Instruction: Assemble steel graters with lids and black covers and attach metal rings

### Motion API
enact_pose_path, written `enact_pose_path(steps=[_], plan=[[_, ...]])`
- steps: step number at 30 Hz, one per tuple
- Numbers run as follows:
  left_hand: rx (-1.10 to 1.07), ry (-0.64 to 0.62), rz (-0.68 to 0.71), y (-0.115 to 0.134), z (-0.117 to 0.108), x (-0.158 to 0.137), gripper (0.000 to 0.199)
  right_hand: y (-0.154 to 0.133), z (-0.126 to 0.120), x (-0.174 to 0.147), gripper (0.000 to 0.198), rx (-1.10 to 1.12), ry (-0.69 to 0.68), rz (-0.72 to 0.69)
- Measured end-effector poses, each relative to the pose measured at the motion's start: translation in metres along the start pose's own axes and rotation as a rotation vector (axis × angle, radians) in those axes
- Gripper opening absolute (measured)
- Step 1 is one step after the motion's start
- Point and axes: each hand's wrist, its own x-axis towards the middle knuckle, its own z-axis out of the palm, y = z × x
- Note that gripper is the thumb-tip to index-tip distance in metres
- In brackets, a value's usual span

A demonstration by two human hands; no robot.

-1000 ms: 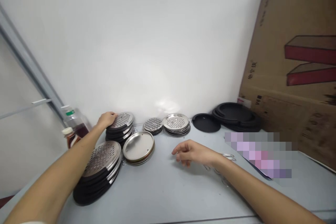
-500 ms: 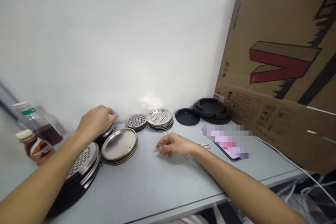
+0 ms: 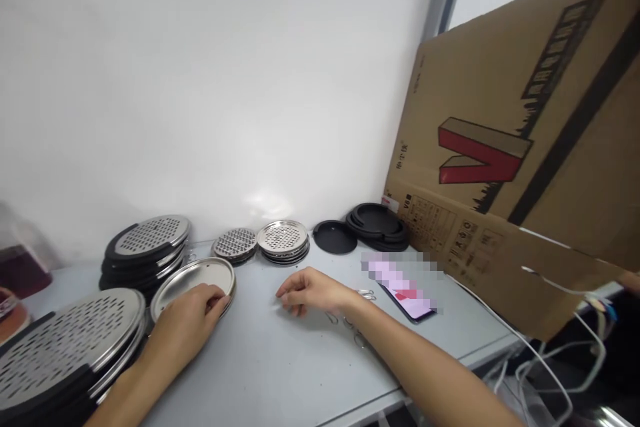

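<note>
My left hand (image 3: 193, 317) is closed at the near right rim of a shiny round metal plate (image 3: 185, 280), the top one of a low stack. Its fingertips are partly hidden, and the plate still lies on the stack. My right hand (image 3: 313, 295) hovers low over the grey table, fingers loosely bent and apart, with nothing visible in them. Small metal wire rings (image 3: 359, 339) lie beneath and beside the right wrist. Round perforated graters with black rims (image 3: 150, 237) are stacked behind the left hand, and larger ones (image 3: 75, 333) stand left of it.
Smaller grater discs (image 3: 235, 243) and perforated discs (image 3: 283, 238) are piled along the white wall. Black round trays (image 3: 377, 223) lie farther right. A phone (image 3: 407, 297) rests near a big cardboard box (image 3: 480, 213). White cables (image 3: 540, 363) hang off the table's right end.
My left hand has moved from the black-rimmed graters at the back down to the plain metal plates. The right hand keeps its pose. The view has turned somewhat.
</note>
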Motion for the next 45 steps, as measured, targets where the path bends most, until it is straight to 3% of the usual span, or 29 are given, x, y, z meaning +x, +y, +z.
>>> enact_pose_path(steps=[5,13,16,21,25,31,34,36,39,41,45], plan=[[-0.031,0.07,-0.04,0.003,-0.005,-0.002,0.025,-0.005,0.001,-0.004,0.026,0.006,-0.01,-0.022],[-0.317,0.017,-0.14,-0.005,-0.02,0.003,0.03,-0.004,0.003,-0.005,0.032,-0.034,-0.049,0.006],[-0.36,0.052,-0.149,-0.003,-0.026,0.002,0.031,-0.005,0.004,-0.007,0.031,-0.041,-0.046,0.008],[-0.253,0.073,-0.003,0.0,-0.028,0.001,0.026,-0.005,0.006,-0.007,0.034,-0.061,-0.05,0.013],[-0.028,0.05,0.081,0.007,-0.027,0.003,0.017,-0.001,0.006,-0.006,0.034,-0.083,-0.052,0.007],[0.055,0.171,0.07,0.028,-0.052,0.002,0.01,-0.008,-0.003,-0.01,0.032,-0.076,-0.037,-0.022],[-0.014,0.293,0.271,0.048,-0.058,-0.006,0.009,-0.016,-0.017,-0.013,0.032,-0.034,0.055,-0.05],[0.025,0.349,0.53,0.066,-0.046,-0.015,0.012,-0.019,-0.029,-0.013,0.029,-0.017,0.167,-0.059],[0.169,0.301,0.868,0.089,-0.005,-0.034,0.016,-0.02,-0.045,-0.012,0.023,-0.017,0.312,-0.054],[0.205,0.239,0.962,0.098,0.025,-0.045,0.015,-0.018,-0.053,-0.01,0.019,-0.03,0.36,-0.043],[0.129,0.163,0.927,0.099,0.059,-0.056,0.015,-0.011,-0.058,-0.004,0.015,-0.095,0.405,-0.021]])
